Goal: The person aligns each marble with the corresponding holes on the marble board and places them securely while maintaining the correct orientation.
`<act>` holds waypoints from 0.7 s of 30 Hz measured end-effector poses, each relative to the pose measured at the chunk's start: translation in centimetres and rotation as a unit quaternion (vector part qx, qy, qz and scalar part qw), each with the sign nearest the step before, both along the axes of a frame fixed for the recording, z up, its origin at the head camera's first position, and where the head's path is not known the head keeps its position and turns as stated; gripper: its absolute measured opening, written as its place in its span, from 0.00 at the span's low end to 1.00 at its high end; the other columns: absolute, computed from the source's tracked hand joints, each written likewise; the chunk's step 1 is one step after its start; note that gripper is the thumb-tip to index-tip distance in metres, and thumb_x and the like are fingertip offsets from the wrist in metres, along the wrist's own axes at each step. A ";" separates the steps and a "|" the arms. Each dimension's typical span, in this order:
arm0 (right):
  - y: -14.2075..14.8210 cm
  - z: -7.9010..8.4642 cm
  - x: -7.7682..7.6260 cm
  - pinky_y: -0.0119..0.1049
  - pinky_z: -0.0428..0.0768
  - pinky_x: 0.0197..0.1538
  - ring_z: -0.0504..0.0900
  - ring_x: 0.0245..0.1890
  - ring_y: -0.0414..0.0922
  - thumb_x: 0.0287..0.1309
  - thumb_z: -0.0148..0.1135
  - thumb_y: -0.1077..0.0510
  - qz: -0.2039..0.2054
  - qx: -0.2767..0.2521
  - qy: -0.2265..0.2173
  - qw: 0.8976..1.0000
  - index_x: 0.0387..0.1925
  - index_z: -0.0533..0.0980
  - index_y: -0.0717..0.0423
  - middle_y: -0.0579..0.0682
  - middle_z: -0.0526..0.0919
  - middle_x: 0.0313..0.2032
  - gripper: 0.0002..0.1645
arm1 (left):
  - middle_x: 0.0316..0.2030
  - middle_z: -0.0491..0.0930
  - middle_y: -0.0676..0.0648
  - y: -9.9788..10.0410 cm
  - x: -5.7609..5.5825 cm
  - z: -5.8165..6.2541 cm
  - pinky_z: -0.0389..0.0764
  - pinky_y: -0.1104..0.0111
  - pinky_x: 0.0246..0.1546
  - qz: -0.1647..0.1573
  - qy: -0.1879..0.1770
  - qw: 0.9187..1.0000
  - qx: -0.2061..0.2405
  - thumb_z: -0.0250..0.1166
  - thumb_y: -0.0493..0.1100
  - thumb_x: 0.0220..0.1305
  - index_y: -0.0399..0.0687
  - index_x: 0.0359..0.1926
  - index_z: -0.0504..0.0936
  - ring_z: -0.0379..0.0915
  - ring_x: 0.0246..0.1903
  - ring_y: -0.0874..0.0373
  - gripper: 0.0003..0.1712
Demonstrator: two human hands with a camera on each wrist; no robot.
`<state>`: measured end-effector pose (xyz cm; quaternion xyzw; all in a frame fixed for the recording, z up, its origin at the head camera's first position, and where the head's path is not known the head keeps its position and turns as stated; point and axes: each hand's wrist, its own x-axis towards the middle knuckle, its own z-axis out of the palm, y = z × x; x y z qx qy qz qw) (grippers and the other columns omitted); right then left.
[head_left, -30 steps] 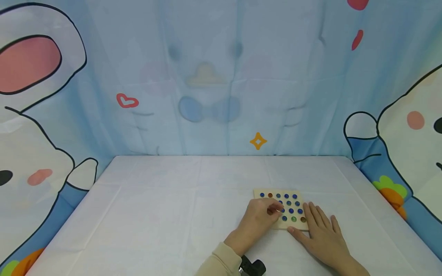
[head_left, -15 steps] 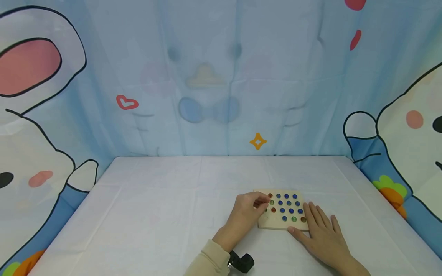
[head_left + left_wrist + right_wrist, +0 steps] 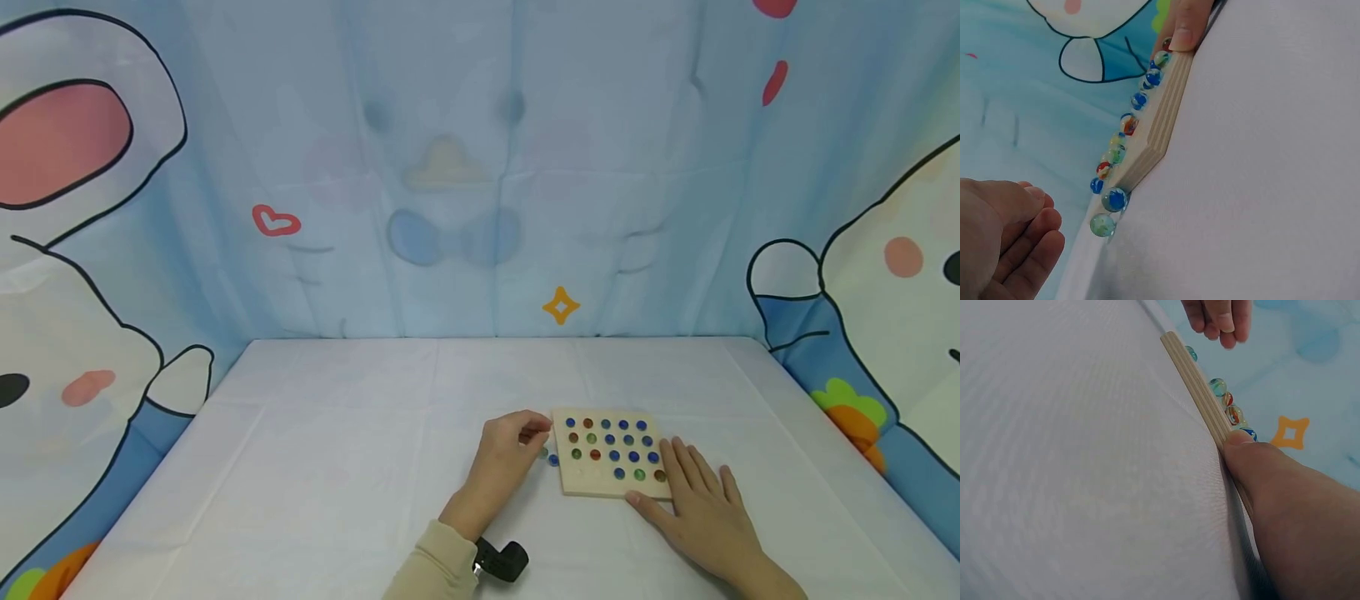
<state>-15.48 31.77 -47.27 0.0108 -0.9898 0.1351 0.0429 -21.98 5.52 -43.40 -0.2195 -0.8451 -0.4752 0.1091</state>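
Observation:
A pale wooden board [image 3: 606, 485] lies flat on the white table, its rows of pits largely filled with blue, green and reddish glass marbles [image 3: 614, 456]. Two pits at the near left show no marble. Just off the board's left edge sit two loose marbles, a blue one [image 3: 1114, 199] and a greenish one [image 3: 1102, 225]. My left hand [image 3: 504, 454] hovers beside these, fingers loosely bent and thumb near the index finger; nothing shows between them. My right hand [image 3: 701, 510] rests at the board's near right corner, fingers straight along the right side and thumb [image 3: 1241, 439] on the near edge.
The white-covered table [image 3: 337, 467] stretches to the left and behind the board. A blue cartoon curtain [image 3: 450, 275] hangs along its far edge. A black wrist camera [image 3: 504, 562] sticks out from the left wrist.
My left hand has moved left, from above the board to beyond its left edge, uncovering the left columns and the two loose marbles. My right hand has stayed in place.

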 end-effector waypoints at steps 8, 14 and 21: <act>-0.2 0.1 0.1 0.74 0.33 0.69 0.45 0.73 0.72 0.59 0.48 0.21 0.001 -0.005 -0.002 1.000 0.75 0.45 0.70 0.73 0.47 0.74 0.66 | 0.36 0.87 0.50 -0.4 -0.3 -1.0 0.80 0.79 0.38 0.015 -0.014 1.000 -0.014 0.67 0.35 0.64 0.42 0.42 0.86 0.78 0.34 0.70 0.07; -0.1 0.1 0.0 0.74 0.32 0.68 0.45 0.72 0.72 0.59 0.48 0.21 0.000 -0.005 -0.004 1.000 0.75 0.45 0.70 0.73 0.46 0.74 0.66 | 0.37 0.87 0.50 -0.6 -0.4 -1.5 0.80 0.79 0.38 0.004 -0.033 0.999 -0.022 0.66 0.34 0.63 0.42 0.43 0.86 0.78 0.35 0.70 0.08; 0.0 0.0 -0.2 0.74 0.31 0.68 0.44 0.73 0.72 0.59 0.47 0.21 -0.001 -0.003 -0.005 1.000 0.75 0.44 0.69 0.73 0.46 0.74 0.66 | 0.38 0.87 0.49 -0.6 -0.5 -1.6 0.80 0.78 0.39 -0.010 -0.039 0.999 -0.036 0.67 0.34 0.63 0.42 0.45 0.85 0.78 0.36 0.68 0.09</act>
